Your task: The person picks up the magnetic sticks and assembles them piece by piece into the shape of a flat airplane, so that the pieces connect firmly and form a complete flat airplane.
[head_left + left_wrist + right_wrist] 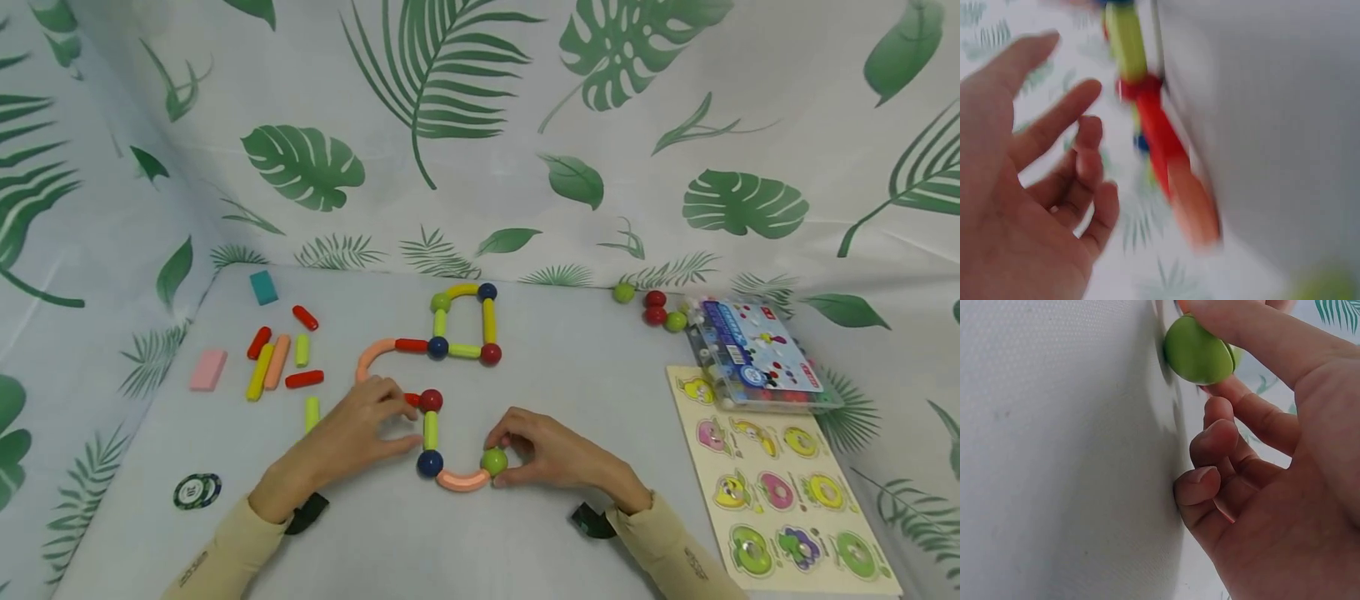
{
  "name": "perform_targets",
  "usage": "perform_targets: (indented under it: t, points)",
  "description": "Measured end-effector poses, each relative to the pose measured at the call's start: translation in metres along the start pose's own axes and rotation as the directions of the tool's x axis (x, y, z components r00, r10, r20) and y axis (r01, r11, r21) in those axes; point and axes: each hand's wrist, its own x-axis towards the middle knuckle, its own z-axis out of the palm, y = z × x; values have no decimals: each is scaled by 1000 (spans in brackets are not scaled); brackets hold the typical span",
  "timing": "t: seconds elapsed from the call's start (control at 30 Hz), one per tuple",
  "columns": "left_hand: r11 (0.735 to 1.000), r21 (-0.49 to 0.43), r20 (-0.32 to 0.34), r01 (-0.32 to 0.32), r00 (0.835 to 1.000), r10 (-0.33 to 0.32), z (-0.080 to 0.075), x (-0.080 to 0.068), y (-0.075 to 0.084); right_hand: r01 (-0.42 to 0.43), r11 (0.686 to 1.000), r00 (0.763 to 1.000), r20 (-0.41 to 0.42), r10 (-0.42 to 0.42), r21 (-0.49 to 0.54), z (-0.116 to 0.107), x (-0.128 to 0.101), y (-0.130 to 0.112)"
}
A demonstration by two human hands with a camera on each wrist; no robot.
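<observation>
Pinching the green plastic ball (494,461) low in the centre of the frame, my right hand (555,458) has thumb and fingers curled round it at the end of the curved salmon rod (462,481). My left hand (360,429), fingers loose, holding nothing, rests beside the dark red ball (431,401). Risk, I'd say: any sideways nudge could drag the yellow-green rod (431,431) and blue ball (430,463) and break the chain.
</observation>
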Motion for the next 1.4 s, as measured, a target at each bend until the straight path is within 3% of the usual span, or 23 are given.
perform_targets:
  t: [0.13, 0.27, 0.33, 0.43, 0.57, 0.77, 0.87, 0.97, 1.1, 1.17, 1.4]
  points:
    - [981, 112, -127, 156, 982, -142, -29, -14, -27, 0, 1000, 1000, 1, 0, 5, -2, 0, -1]
    - [923, 154, -174, 353, 929, -327, -50, -31, -45, -14, 1000, 1000, -9, 14, -1, -4, -3, -1]
    - [886, 136, -135, 443, 895, -426, -57, -36, -48, -18, 1000, 1000, -20, 18, -2, -7, -6, 0]
    - [830, 100, -12, 549, 835, -551, -60, -40, -50, -22, 1000, 999, -38, 22, -2, -10, -9, 1]
    - [796, 100, 103, 597, 789, -605, -56, -39, -51, -24, 1000, 998, -54, 23, -8, -14, -12, 3]
    - [820, 81, 125, 566, 811, -572, -46, -36, -46, -42, 999, 998, -54, 41, -17, -18, -13, 6]
    - [841, 97, 102, 532, 836, -540, -44, -32, -40, -51, 999, 998, -50, 50, -20, -21, -15, 7]
    - [871, 111, 51, 478, 873, -486, -45, -21, -31, -59, 998, 997, -52, 57, -26, -23, -16, 9]
    - [908, 92, 9, 408, 912, -411, -44, 9, -12, -79, 996, 995, -60, 76, -44, -27, -18, 10]
    - [915, 65, 31, 398, 916, -401, -39, 29, 0, -89, 995, 994, -61, 86, -48, -29, -19, 11]
    - [968, 11, 130, 249, 960, -248, 5, 91, 32, -115, 993, 990, -84, 112, -35, -29, -18, 15]
